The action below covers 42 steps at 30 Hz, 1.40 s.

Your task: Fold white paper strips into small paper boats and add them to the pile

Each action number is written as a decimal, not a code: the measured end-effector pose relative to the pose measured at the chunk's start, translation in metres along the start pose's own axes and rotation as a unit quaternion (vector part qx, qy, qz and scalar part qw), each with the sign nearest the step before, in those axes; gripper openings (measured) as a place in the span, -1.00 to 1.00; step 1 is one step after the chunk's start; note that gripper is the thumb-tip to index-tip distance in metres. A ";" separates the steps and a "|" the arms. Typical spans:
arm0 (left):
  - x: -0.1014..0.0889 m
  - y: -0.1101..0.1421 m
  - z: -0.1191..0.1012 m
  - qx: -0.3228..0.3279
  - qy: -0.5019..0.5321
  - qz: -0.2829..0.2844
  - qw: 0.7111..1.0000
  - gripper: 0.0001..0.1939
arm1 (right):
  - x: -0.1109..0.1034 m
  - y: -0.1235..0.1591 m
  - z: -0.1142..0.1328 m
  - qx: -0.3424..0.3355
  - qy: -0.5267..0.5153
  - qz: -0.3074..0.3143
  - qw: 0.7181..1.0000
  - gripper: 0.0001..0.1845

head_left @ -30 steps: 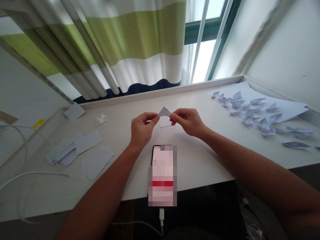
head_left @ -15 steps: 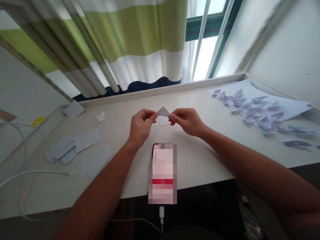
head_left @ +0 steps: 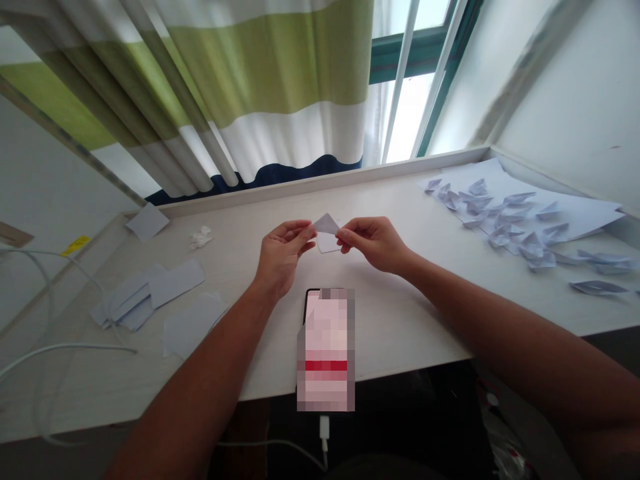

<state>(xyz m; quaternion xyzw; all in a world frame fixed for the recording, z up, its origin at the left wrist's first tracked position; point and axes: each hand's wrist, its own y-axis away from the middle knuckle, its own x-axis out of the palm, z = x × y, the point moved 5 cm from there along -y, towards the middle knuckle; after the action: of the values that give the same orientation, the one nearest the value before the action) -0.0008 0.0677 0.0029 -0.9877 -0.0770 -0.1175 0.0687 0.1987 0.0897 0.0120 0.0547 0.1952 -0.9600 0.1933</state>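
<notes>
A small folded piece of paper (head_left: 327, 224), grey-white with its peak pointing away from me, is held up just above the desk. My left hand (head_left: 286, 250) pinches its left corner between thumb and fingers. At the right corner, my right hand (head_left: 374, 241) grips it the same way. Just below the held piece, a flat white paper (head_left: 329, 243) shows on the desk between my hands. Nearer to me lies a phone (head_left: 326, 347), its screen blurred out, with a white charging plug (head_left: 325, 427) at its lower end.
Several folded paper shapes (head_left: 505, 217) cover white sheets (head_left: 575, 200) at the right. Stacked paper pieces (head_left: 177, 283) and a crumpled paper (head_left: 201, 237) are at the left, near a white cable (head_left: 65, 345). A raised rim (head_left: 280, 191) runs along the back of the desk (head_left: 400, 313).
My left hand has shifted very slightly, and its fingers look a little straighter. The folded paper stays between both hands, and my right hand keeps its place.
</notes>
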 end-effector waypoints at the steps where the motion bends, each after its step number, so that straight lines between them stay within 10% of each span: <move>1: 0.001 0.000 0.000 0.002 -0.010 0.008 1.000 -0.56 | 0.000 0.000 0.000 0.002 -0.002 0.000 1.000 -0.52; 19: 0.009 0.007 -0.011 0.124 -0.126 0.055 0.983 -0.65 | 0.005 0.002 -0.001 0.014 -0.106 0.081 0.991 -0.58; 42: 0.015 0.009 -0.003 -0.013 -0.061 0.146 0.987 -0.69 | 0.003 0.002 -0.009 0.002 -0.064 0.041 0.997 -0.53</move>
<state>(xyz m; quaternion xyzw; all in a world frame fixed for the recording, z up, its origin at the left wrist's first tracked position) 0.0141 0.0604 0.0081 -0.9945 0.0657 -0.0466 0.0670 0.1968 0.0899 0.0025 0.0013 0.1776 -0.9532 0.2445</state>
